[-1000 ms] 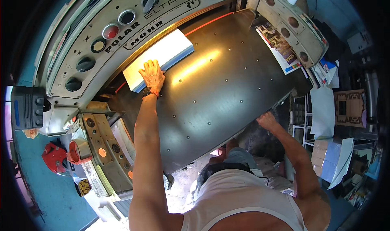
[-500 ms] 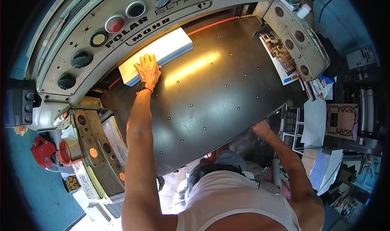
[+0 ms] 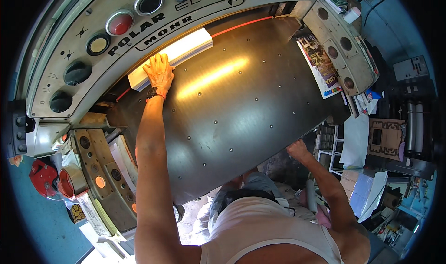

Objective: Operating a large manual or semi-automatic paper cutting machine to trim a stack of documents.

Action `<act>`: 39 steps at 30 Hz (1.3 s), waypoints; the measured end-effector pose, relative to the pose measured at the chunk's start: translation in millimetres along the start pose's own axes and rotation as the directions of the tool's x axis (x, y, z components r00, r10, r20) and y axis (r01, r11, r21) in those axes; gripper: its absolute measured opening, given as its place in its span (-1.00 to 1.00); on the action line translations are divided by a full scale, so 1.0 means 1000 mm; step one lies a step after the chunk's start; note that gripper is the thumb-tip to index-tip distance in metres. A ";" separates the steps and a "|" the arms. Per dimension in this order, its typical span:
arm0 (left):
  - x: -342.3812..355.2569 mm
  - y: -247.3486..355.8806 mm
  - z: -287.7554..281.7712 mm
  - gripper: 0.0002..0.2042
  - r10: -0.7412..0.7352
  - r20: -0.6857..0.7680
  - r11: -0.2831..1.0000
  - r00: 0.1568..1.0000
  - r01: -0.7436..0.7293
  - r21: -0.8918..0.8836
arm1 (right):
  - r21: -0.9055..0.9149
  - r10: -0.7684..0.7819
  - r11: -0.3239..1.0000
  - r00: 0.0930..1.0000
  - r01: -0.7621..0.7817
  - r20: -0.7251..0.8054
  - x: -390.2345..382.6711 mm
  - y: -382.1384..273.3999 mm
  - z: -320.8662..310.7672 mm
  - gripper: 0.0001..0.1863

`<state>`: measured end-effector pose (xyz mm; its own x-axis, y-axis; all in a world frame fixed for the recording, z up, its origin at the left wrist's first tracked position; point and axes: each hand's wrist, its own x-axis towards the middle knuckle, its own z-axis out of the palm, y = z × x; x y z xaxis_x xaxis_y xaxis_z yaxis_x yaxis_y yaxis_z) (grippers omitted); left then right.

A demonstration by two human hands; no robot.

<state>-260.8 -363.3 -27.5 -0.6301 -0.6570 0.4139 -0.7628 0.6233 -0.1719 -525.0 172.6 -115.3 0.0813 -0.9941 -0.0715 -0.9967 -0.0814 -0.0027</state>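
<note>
My left hand [image 3: 160, 72], with a dark watch at the wrist, lies with its fingers spread on a stack of white paper [image 3: 193, 44]. The stack rests at the back of a dark metal machine table [image 3: 218, 143], partly hidden beneath the machine's front beam. My right hand [image 3: 298, 148] is curled into a fist at the table's front edge, low on the right. What it holds there, if anything, is hidden.
Above the stack runs a control panel with a red button [image 3: 119, 23] and black knobs [image 3: 78, 73]. A printed sheet [image 3: 320, 69] lies at the table's right side. Side consoles [image 3: 100, 164] flank the table. A red tape roll [image 3: 69, 182] sits at left.
The paper stack has slid farther back under the beam, with my left hand on it. My right hand stays at the front edge. The whole view has shifted slightly.
</note>
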 end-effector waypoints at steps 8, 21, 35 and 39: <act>0.009 -0.009 0.019 -0.52 -0.023 -0.045 1.000 0.999 0.024 0.020 | 0.205 0.293 0.930 0.952 -0.306 0.091 0.006 -0.045 -0.029 -0.38; 0.008 -0.009 0.043 -0.53 -0.087 -0.192 0.993 0.978 0.101 0.064 | 0.244 0.404 0.893 0.913 -0.379 -0.059 -0.022 -0.090 -0.068 -0.46; -0.059 -0.026 0.014 -0.63 -0.485 -0.219 0.830 0.847 0.367 -0.420 | 0.679 0.218 0.724 0.892 0.124 -0.395 0.293 -0.080 -0.125 -0.78; -0.049 -0.055 0.035 -0.70 -0.467 -0.199 0.820 0.862 0.338 -0.461 | 0.584 0.124 0.792 0.892 0.175 -0.435 0.453 -0.039 -0.104 -0.80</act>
<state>-193.0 -379.8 -70.1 -0.1577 -0.7727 0.6148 -0.7721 0.4847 0.4111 -449.4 -281.9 -43.4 -0.0493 -0.9278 0.3698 -0.7774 -0.1968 -0.5974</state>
